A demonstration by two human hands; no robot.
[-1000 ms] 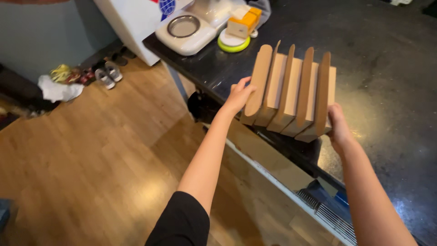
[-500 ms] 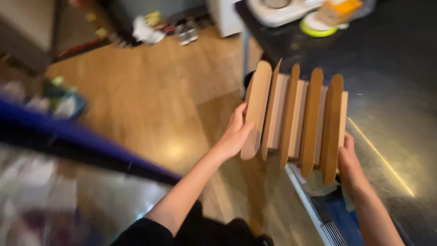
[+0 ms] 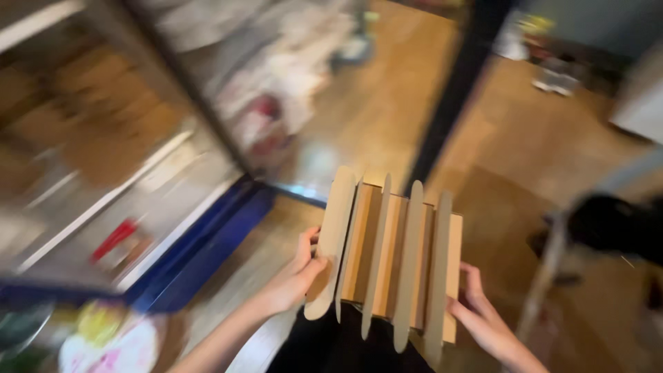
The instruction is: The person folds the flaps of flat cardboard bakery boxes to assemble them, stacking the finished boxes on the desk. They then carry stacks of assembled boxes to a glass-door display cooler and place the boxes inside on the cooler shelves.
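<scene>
Between your left hand [image 3: 293, 280] and right hand [image 3: 483, 321], both clasped on its ends, the wooden slatted rack [image 3: 390, 259] is mid-carry; next likely needs a level set-down.

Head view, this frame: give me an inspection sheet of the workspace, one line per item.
Surface: wooden floor, blurred.
Things in hand: wooden rack with upright slats, carried in the air.
Clutter: blurred colourful things lower left, kind unclear.
Hands: left hand grips the rack's left side; right hand holds its right side.
Cables: nothing seen.
Surroundings: blue-edged frame at left, dark post behind; heavy motion blur.
</scene>
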